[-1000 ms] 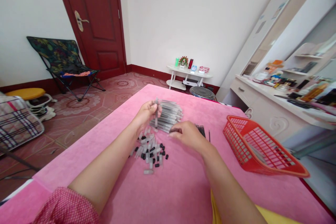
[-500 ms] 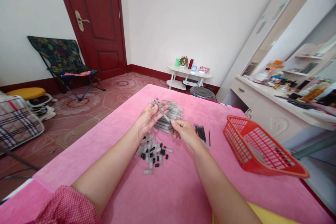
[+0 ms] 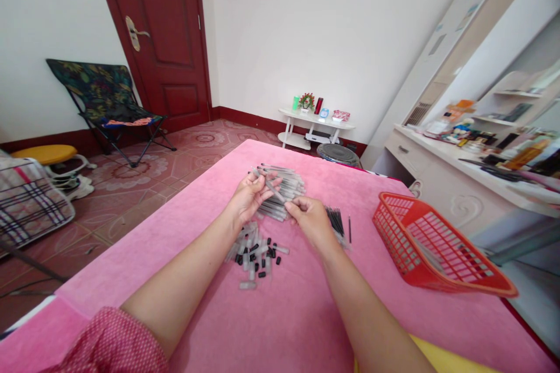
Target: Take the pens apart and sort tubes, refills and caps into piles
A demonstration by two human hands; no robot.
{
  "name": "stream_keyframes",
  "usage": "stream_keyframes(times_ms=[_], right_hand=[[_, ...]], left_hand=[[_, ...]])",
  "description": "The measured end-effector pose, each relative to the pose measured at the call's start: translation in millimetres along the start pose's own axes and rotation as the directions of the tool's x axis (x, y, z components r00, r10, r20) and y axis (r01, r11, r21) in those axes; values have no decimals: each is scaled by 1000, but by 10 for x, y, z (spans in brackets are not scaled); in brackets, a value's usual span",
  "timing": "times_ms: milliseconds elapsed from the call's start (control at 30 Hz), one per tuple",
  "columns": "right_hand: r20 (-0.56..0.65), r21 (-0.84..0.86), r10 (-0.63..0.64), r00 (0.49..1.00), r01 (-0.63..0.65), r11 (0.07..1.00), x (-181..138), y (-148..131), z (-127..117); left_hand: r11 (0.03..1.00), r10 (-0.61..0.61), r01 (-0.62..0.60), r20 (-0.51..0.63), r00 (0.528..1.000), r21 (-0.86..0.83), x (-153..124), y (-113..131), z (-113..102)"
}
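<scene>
Between my two hands a slim translucent pen barrel (image 3: 275, 190) slants down to the right. My left hand (image 3: 250, 195) pinches its upper end between thumb and fingers. Its lower end is in the fingertips of my right hand (image 3: 310, 214). Behind them a pile of translucent pen barrels (image 3: 291, 182) lies on the pink cloth (image 3: 301, 315). Clear pen caps (image 3: 247, 285) and small black plugs (image 3: 262, 274) are heaped nearer to me, below my left hand. To the right of my right hand sits a bunch of thin dark refills (image 3: 335, 221), with a single refill (image 3: 349, 229) beside it.
A red plastic basket (image 3: 431, 245) stands at the table's right side, with something pale inside. Yellow material (image 3: 441, 355) lies at the near right edge. Beyond are a white side table (image 3: 317, 116), a cluttered dresser (image 3: 464, 169) and a folding chair (image 3: 109, 99).
Both hands stay in nearly the same place with the pen barrel. The fingers of my right hand have curled in a little more. Piles and basket have not moved.
</scene>
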State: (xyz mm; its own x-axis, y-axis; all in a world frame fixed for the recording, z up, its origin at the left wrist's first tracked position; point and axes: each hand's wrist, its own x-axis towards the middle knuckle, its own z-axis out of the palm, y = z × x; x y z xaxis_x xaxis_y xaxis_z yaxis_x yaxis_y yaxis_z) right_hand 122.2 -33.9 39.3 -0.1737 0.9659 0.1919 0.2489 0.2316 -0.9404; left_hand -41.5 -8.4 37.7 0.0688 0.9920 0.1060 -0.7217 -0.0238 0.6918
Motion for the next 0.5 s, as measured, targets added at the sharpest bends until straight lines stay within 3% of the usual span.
stream_keyframes(times_ms=[100,267,400,500], right_hand=[[-45,37,-27,999,29,999,12,16,10],[59,-24,68,996,-66,998,14,48,8],[-36,-100,-39,999,36,994,27,88,-4],[-39,-54,-29,999,27,998,28,88,-12]], left_hand=[[1000,17,-17,3,1000,-2,4,-10,-13],[1000,14,-14,19,1000,2,19,-34,-48],[1000,14,-15,34,999,22,14,-44,-50],[1000,18,-19,14,1000,24,10,-41,-44]])
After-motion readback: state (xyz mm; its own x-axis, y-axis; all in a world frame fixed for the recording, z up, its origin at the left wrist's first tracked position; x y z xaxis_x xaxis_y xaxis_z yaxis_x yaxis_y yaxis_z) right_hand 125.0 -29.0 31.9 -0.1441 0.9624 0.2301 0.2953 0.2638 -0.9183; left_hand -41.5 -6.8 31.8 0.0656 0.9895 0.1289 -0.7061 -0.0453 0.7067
